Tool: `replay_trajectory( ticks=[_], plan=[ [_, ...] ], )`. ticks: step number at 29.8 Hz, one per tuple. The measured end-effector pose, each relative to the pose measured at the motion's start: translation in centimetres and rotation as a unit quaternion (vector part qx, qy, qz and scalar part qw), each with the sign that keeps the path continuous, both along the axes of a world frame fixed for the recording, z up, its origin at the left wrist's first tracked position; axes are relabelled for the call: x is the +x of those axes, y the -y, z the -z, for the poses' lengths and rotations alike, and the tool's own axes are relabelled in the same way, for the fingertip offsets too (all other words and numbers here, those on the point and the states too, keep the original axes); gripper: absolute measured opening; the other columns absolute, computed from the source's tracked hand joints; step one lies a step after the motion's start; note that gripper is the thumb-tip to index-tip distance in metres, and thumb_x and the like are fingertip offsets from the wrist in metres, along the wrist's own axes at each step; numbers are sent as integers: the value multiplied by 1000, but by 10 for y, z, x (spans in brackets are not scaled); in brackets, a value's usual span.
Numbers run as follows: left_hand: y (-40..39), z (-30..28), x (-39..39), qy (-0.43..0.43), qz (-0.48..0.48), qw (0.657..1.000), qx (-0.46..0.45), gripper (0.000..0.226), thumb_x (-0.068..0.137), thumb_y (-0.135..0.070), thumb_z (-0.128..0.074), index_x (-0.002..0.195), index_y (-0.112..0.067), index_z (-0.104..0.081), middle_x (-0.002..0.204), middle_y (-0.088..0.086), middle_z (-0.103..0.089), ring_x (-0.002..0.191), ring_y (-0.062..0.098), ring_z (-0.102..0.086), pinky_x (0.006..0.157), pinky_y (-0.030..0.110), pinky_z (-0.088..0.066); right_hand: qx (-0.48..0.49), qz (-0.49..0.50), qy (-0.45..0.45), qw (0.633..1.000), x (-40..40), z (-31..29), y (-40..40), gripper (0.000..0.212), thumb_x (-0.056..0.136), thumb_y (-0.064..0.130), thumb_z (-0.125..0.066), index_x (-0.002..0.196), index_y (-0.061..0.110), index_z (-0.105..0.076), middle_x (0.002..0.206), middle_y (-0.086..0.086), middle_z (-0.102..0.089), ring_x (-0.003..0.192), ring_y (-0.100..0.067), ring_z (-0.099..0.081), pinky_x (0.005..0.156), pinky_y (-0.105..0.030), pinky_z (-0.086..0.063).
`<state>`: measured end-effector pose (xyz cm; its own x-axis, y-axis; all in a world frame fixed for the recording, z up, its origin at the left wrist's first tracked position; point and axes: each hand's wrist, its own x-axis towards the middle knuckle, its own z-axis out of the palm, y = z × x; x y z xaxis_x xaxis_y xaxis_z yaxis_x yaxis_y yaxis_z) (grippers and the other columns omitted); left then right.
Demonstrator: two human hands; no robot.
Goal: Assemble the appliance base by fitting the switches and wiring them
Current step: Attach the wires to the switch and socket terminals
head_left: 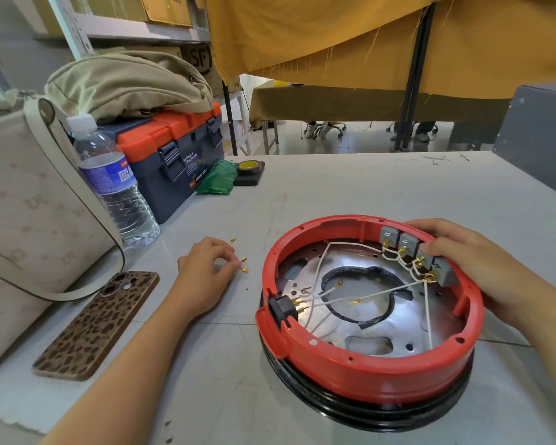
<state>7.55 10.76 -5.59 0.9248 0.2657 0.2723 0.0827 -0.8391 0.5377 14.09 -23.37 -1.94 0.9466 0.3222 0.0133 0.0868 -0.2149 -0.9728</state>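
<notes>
Grey worktable [366, 187], red appliance base [360, 370] at right. Wiring step: 4 switches [414, 252] seated. Right hand [469, 261] curled over them; left hand [206, 268] pinching brass terminals [244, 268]. Next: fine pick, carry to loose wires [321, 297].
</notes>
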Motion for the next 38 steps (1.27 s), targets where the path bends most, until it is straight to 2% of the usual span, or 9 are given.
replay_trajectory(
  ticks=[2,5,7,10,13,17,22,29,38],
  plan=[
    [0,0,0,20,-6,1000,-17,10,92,-21,-57,85,-19,-63,95,-11,-57,98,11,-52,95,34,-35,-1,-1,-1,1000,0,0,0,37,88,5,-49,95,34,-71,95,-1,-73,89,-26,-68,82,-42,-52],
    [1,-1,-2,50,-14,997,-55,11,92,-20,-57,83,-20,-62,82,-15,-61,83,8,-56,75,12,-40,1,-2,-2,1000,0,0,0,36,88,5,-49,95,33,-71,95,-2,-73,86,-25,-69,79,-42,-52],
    [3,-2,-2,57,-10,996,-75,13,92,-19,-57,80,-23,-60,79,-14,-64,75,3,-56,64,7,-39,2,-3,-3,1000,0,0,0,36,88,5,-49,96,32,-71,94,-2,-73,84,-24,-69,77,-39,-53],
    [3,-2,-2,67,-7,992,-109,12,91,-19,-60,80,-26,-61,80,-11,-65,74,4,-58,64,15,-44,7,-2,-6,1000,0,0,0,36,88,4,-49,96,31,-71,96,-4,-73,84,-24,-69,77,-39,-53],
    [4,-4,-3,104,9,980,-171,8,87,-15,-66,83,-21,-64,81,-7,-66,72,1,-56,66,9,-45,7,-2,-6,1000,0,0,0,36,88,4,-49,95,31,-71,95,-4,-73,84,-24,-69,79,-41,-52],
    [7,-10,-5,131,52,945,-295,11,83,-3,-67,88,-12,-67,85,0,-68,79,9,-61,76,15,-51,6,-2,-7,1000,0,0,1,36,88,4,-49,96,31,-71,95,-4,-73,85,-25,-69,79,-41,-52],
    [10,-16,-7,134,85,907,-390,19,81,3,-66,95,-11,-65,77,1,-67,72,9,-62,72,14,-51,0,-6,-3,1000,1,1,1,36,88,5,-49,95,33,-71,93,-1,-73,81,-21,-70,74,-37,-52],
    [11,-18,-11,107,101,904,-401,21,82,2,-63,99,-10,-68,76,-2,-72,70,5,-63,69,12,-49,-15,-1,3,1000,2,3,1,36,87,6,-50,97,34,-70,96,0,-73,88,-23,-68,82,-41,-52],
    [35,-50,-13,67,116,951,-278,18,85,-8,-63,89,-22,-73,80,-4,-73,70,4,-63,70,14,-51,-54,13,1,998,1,-4,3,24,89,16,-56,107,30,-65,108,-4,-67,104,-26,-63,98,-45,-46]
  ],
)
